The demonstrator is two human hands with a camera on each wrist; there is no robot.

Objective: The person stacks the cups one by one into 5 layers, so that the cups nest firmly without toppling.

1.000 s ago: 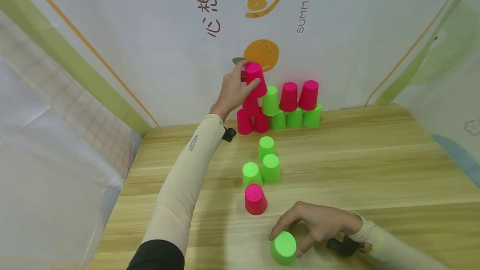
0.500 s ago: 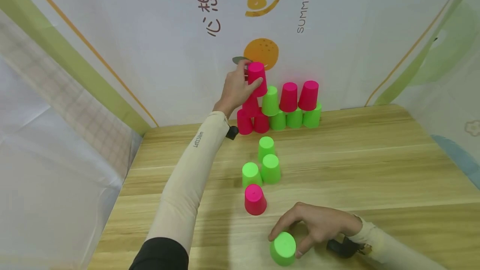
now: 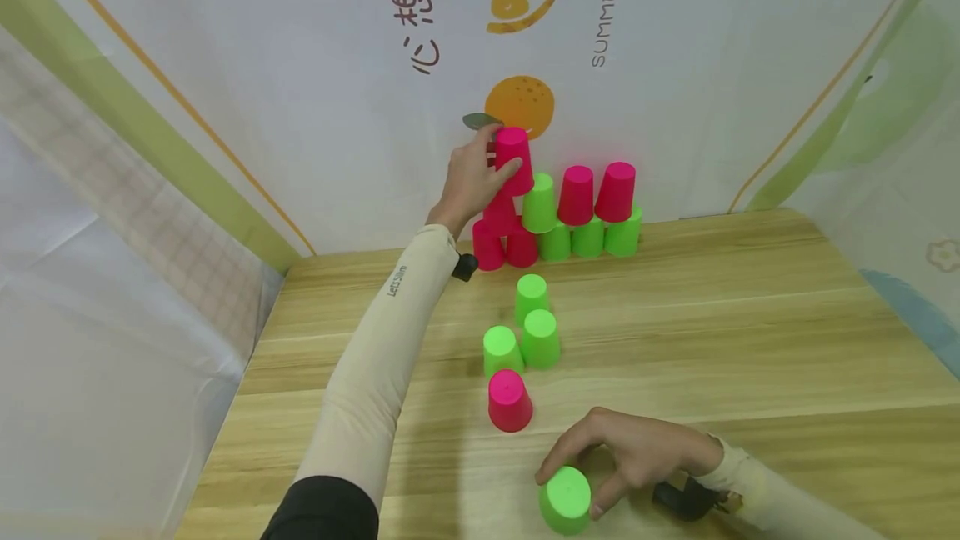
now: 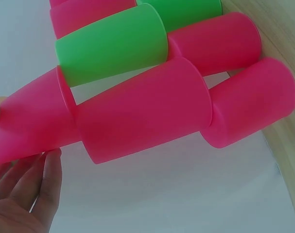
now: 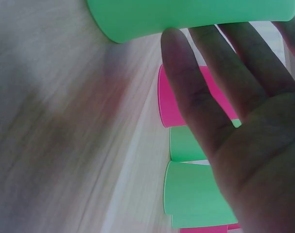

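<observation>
My left hand point(image 3: 467, 180) holds an upside-down pink cup point(image 3: 517, 147) between thumb and fingers at the left end of a cup wall. In the left wrist view that cup's rim meets the bases of a second-row pink cup point(image 4: 147, 109) and a green cup point(image 4: 113, 46), bridging the two. Close to the front of the table, my right hand point(image 3: 626, 442) grips an upside-down green cup point(image 3: 566, 498) between thumb and fingers. In the right wrist view the fingertips lie along the side of this green cup point(image 5: 196, 12).
Two more pink cups point(image 3: 576, 194) continue the second row to the right, above a bottom row of pink and green cups point(image 3: 622, 237). Mid-table stand three green cups point(image 3: 541, 340) and one pink cup point(image 3: 510, 401). A printed white cloth point(image 3: 675, 65) hangs right behind the wall.
The left hand has shifted slightly right, and its pink cup has gone from tilted to nearly upright over the second row. The right hand and its green cup have stayed put.
</observation>
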